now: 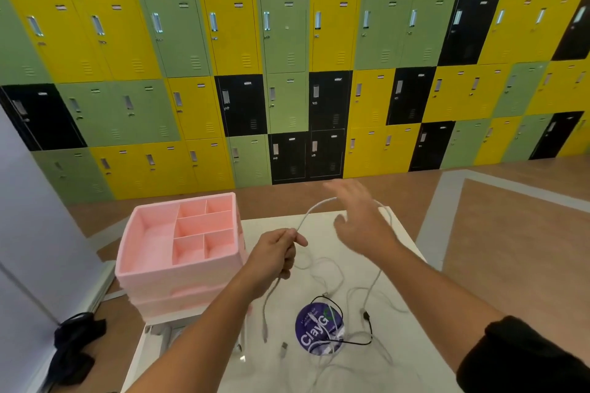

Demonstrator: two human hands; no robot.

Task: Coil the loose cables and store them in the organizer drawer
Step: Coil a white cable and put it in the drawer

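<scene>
Hands work above a white table (255, 373) that fills the lower middle of the view. The left hand (276, 254), at about nine o'clock from the table's centre, has its fingers curled tight round a white cable (306, 214). From that fist one end of the cable hangs down toward six o'clock, its plug just over the tabletop. The other run rises in an arc toward twelve o'clock, passes behind the right hand (359, 220), and comes down again at that hand's three o'clock, trailing onto the table. The right hand is raised over the far edge with its fingers straight and spread wide. It is blurred, and I cannot tell whether the arc touches it.

More loose white cables (329, 268) lie tangled on the table between the two forearms. A thin black cable (367, 333) loops at five o'clock and crosses a round purple sticker (311, 327) with white lettering. A small loose plug (284, 347) lies just beside the sticker, at its nine o'clock.

The pink organizer (150, 268) stands at the table's ten o'clock corner, near the left hand but apart from it. Its top tray is divided into one large compartment and several small ones.

A dark cloth (73, 341) lies on the floor at eight o'clock, and yellow, green and black lockers (287, 41) fill the wall at twelve o'clock
</scene>
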